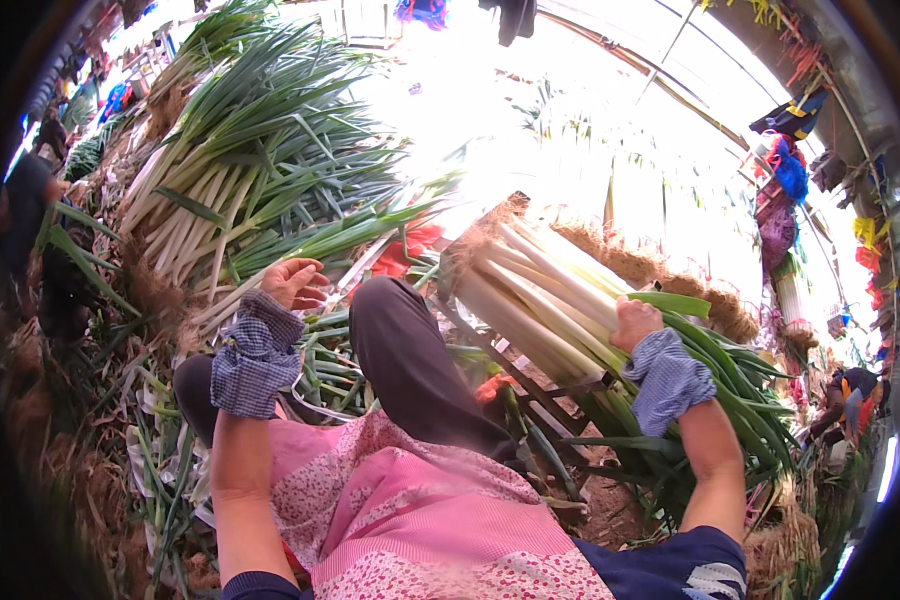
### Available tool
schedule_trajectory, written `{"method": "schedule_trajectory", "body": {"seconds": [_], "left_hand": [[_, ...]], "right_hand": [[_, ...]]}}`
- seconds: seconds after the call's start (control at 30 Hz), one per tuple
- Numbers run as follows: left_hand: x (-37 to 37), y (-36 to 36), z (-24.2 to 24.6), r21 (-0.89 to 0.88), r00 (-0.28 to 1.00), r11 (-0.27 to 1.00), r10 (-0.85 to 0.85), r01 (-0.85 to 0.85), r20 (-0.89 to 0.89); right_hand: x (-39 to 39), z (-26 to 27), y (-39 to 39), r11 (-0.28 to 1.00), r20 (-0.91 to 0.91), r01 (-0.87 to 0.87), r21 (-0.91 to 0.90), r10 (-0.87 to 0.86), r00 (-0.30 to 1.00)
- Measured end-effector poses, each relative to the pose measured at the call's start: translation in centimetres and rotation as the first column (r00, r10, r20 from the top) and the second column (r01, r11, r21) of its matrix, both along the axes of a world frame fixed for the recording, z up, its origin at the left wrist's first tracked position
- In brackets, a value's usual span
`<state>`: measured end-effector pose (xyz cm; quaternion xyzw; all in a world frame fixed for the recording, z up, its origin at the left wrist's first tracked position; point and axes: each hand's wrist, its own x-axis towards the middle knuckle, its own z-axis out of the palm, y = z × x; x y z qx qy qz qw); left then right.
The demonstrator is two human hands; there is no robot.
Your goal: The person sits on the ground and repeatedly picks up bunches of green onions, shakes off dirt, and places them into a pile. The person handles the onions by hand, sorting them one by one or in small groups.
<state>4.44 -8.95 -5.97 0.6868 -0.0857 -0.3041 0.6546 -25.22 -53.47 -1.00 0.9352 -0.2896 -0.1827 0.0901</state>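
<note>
On the right, a thick bundle of long green onions lies across a dark metal frame, its roots towards the middle and its green leaves to the right. My right hand grips stalks on top of this bundle, where white turns to green. My left hand is raised with its fingers parted and slightly bent, beside a big pile of loose green onions on the left; nothing shows in its fingers. Checked cloth cuffs cover both wrists.
Rows of root-ended onion bundles stand behind the frame, partly lost in glare. Red plastic lies between pile and frame. Leaf scraps litter the ground at left. Blue netting hangs at right; a dark-clothed person is at far left.
</note>
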Motion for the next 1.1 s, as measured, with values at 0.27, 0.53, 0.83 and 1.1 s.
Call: {"method": "schedule_trajectory", "body": {"seconds": [0.27, 0.53, 0.83, 1.1], "left_hand": [[-1.0, -1.5, -0.1, 0.057, 0.999, 0.998, -0.025, 0.028, -0.042], [-0.8, -7.0, -2.1, 0.023, 0.989, 0.99, -0.141, 0.142, -0.051], [-2.7, -13.2, -2.5, 0.02, 0.945, 0.95, -0.312, 0.312, 0.1], [-7.9, -20.5, -4.4, 0.255, 0.784, 0.923, -0.38, 0.287, 0.491]], "right_hand": [[2.3, -1.8, -1.5, 0.986, 0.059, 0.055, 0.156, -0.065, 0.996], [3.2, -7.1, -1.4, 0.998, 0.121, -0.023, 0.051, 0.016, 0.992], [-1.9, -4.0, -1.4, 0.881, 0.35, -0.402, -0.251, 0.47, 0.81], [-4.2, 1.7, -2.1, 0.961, 0.468, -0.274, -0.03, 0.256, 0.846]]}}
